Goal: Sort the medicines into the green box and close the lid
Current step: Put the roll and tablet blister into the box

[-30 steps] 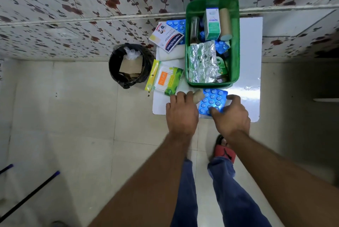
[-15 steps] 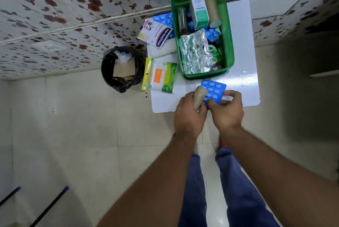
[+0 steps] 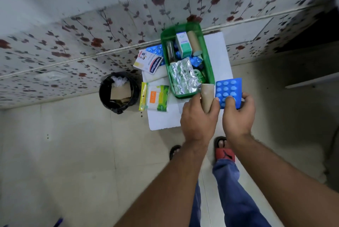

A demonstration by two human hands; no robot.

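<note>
Above white table (image 3: 161,122), both hands have lifted: left (image 3: 199,118) gripping tube (image 3: 207,96), right (image 3: 238,116) gripping blister pack (image 3: 228,91).

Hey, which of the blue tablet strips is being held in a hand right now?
The blue strip in the right hand, just right of the green box. The others lie in the box or on the table behind its left side.

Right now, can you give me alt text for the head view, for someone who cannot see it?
Above a small white table, the left hand holds a tan cardboard-coloured roll and the right hand a blue blister pack of tablets, both just short of an open green plastic box already crowded with medicines. More packets lie left of the box.
</note>
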